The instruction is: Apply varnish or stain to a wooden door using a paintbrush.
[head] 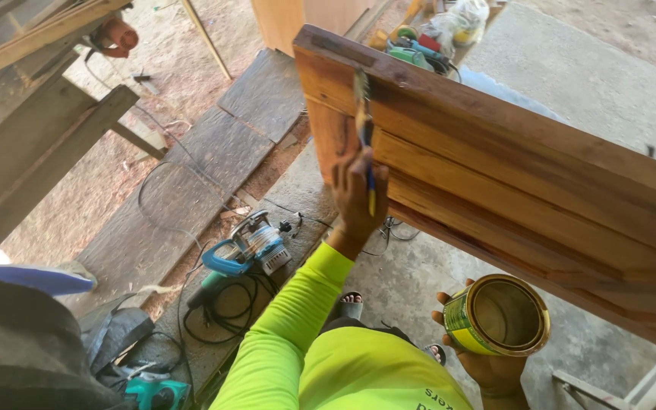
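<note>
Your left hand (356, 193) is up high with the fingers wrapped around the handle of a paintbrush (364, 129), bristles pressed flat near the top left end of the wooden panel (510, 167) — looks like you've got it held upright so the bristles drag along the grain of that top rail. The panel itself is standing on edge, tilted across the right side of the view, and the boards look glossy and darker orange where they've been coated. Your right hand (491, 364) is down low near your body, palm up, fingers curled around the underside of an open round tin (497, 315) with a gold inside — you're cradling it from below so the mouth stays level and is right there under the panel, close to the brush hand. Can't really tell how much is left in the tin, the inside just looks shiny. Over on the left, on the dusty concrete slabs, there's a blue circular saw (248, 247) with its black cord coiled near it, well apart from where you're working. Far side behind the panel there's a green power tool (411, 55) and some plastic bags, and a rough wooden bench (32, 129) at far left.
</note>
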